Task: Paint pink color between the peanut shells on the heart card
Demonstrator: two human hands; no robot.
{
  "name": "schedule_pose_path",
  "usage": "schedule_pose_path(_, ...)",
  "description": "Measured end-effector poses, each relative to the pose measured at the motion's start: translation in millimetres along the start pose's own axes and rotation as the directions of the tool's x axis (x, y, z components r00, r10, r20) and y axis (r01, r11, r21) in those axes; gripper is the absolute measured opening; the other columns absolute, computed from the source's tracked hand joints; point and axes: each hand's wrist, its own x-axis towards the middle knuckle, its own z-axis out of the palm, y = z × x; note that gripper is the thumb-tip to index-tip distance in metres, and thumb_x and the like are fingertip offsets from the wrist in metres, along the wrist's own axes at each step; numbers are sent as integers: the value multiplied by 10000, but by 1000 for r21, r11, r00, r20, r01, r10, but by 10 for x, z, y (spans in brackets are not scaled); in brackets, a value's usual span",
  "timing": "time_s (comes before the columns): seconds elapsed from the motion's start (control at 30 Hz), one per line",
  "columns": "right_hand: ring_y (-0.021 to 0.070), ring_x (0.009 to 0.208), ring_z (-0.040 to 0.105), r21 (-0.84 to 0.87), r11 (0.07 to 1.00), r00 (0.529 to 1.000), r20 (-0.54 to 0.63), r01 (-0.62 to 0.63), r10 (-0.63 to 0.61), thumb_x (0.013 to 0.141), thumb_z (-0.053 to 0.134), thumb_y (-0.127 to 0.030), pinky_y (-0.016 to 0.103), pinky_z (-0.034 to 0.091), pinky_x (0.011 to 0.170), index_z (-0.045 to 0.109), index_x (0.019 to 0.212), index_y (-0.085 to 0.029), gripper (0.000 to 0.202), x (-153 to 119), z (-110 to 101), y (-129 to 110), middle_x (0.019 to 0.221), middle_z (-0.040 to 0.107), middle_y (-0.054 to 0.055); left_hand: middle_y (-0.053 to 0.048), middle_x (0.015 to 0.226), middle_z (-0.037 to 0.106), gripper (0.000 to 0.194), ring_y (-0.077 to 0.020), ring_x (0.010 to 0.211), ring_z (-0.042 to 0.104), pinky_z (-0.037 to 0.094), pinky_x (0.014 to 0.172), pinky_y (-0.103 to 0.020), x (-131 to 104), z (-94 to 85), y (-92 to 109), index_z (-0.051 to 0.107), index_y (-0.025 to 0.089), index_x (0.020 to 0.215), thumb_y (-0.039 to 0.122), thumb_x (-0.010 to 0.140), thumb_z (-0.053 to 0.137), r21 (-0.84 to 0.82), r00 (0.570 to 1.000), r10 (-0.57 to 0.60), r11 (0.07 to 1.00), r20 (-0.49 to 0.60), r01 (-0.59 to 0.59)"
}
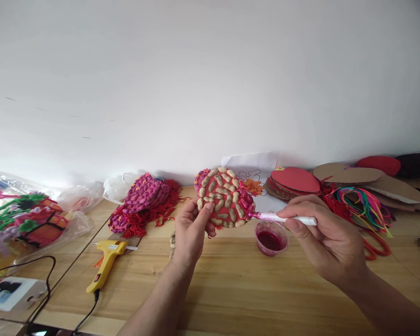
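My left hand (192, 228) pinches the lower left edge of a round red disc covered with peanuts (225, 198), held up over the table. Most of its peanuts are tan; several at the right edge are painted magenta. Between the fingers and thumb of my right hand (327, 238) is a white-handled brush (297, 219), its magenta-stained tip touching the disc's right edge. Just below the tip stands a clear plastic cup of dark red paint (271, 239) on the wooden table (238, 298). Behind the disc lies a white sheet with line drawings (254, 162).
Finished magenta peanut pieces with red yarn (145, 200) lie at the left, near a yellow glue gun (107, 266) and a corded power strip (12, 293). Colourful craft items in plastic (38, 219) fill the far left. Cardboard discs (350, 172) and coloured cords (366, 205) lie at the right.
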Motion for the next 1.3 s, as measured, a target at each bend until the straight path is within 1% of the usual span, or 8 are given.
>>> schedule_pose_path(0.13, 236, 938, 559, -17, 1000, 1000, -8, 21, -22, 830, 632, -45, 404, 468, 798, 669, 1038, -246, 291, 3, -7, 8, 897, 643, 45, 49, 623, 575, 286, -52, 367, 473, 391, 331, -171, 8, -10, -15, 662, 161, 900, 376, 749, 775, -20, 1000, -14, 1000, -1, 14)
schedule_pose_path(0.43, 227, 904, 570, 35, 999, 997, -75, -28, 30, 860, 610, -69, 400, 455, 790, 686, 1006, -238, 236, 48, -44, -12, 913, 628, 55, 54, 644, 575, 234, -45, 362, 465, 384, 328, -168, 49, -42, -33, 632, 165, 845, 343, 773, 765, -56, 999, -33, 998, 1, 33)
schedule_pose_path(0.57, 228, 919, 571, 58, 998, 999, -43, -26, 29, 861, 607, -65, 395, 463, 781, 678, 1035, -240, 257, 27, -21, -11, 928, 628, 54, 55, 639, 569, 251, -48, 366, 475, 390, 328, -168, 28, -36, -32, 640, 161, 881, 352, 776, 763, -41, 1000, -27, 999, 13, 28)
schedule_pose_path(0.7, 233, 936, 565, -52, 997, 998, -1, 60, -60, 824, 635, -33, 398, 472, 792, 664, 1057, -229, 306, 2, -9, -18, 900, 651, 48, 58, 643, 565, 249, -49, 374, 484, 401, 334, -167, 13, -32, -36, 642, 161, 891, 358, 787, 753, -10, 1000, 6, 1000, 17, -5)
schedule_pose_path(0.8, 235, 926, 562, -133, 985, 993, 1, 114, -115, 805, 646, -23, 400, 474, 781, 658, 1034, -218, 301, 9, -18, -46, 859, 659, 43, 53, 654, 581, 250, -50, 377, 486, 406, 339, -171, 15, -32, -35, 652, 163, 927, 359, 799, 741, 2, 1000, 18, 1000, 24, -18)
schedule_pose_path(0.97, 233, 902, 568, -146, 981, 991, -27, 129, -134, 803, 643, -20, 402, 485, 755, 660, 1017, -214, 290, 24, -31, -79, 850, 665, 47, 53, 646, 581, 250, -50, 374, 482, 411, 345, -172, 15, -29, -23, 655, 163, 934, 360, 803, 736, 13, 999, 33, 999, 18, -33)
schedule_pose_path(1.13, 222, 900, 573, -180, 970, 986, 28, 166, -164, 814, 646, -33, 384, 491, 753, 655, 1045, -219, 297, 28, -10, -84, 828, 683, 36, 51, 637, 582, 272, -54, 372, 484, 415, 341, -173, 1, -16, -22, 657, 159, 954, 368, 799, 738, 31, 999, 31, 999, 19, -32)
schedule_pose_path(1.3, 219, 893, 575, -198, 966, 987, 27, 163, -161, 814, 641, -35, 383, 488, 757, 652, 1021, -214, 274, 26, -25, -87, 815, 671, 34, 56, 632, 580, 255, -54, 370, 484, 411, 340, -173, 10, -19, -37, 649, 167, 932, 358, 794, 745, 7, 1000, 12, 1000, 18, -12)
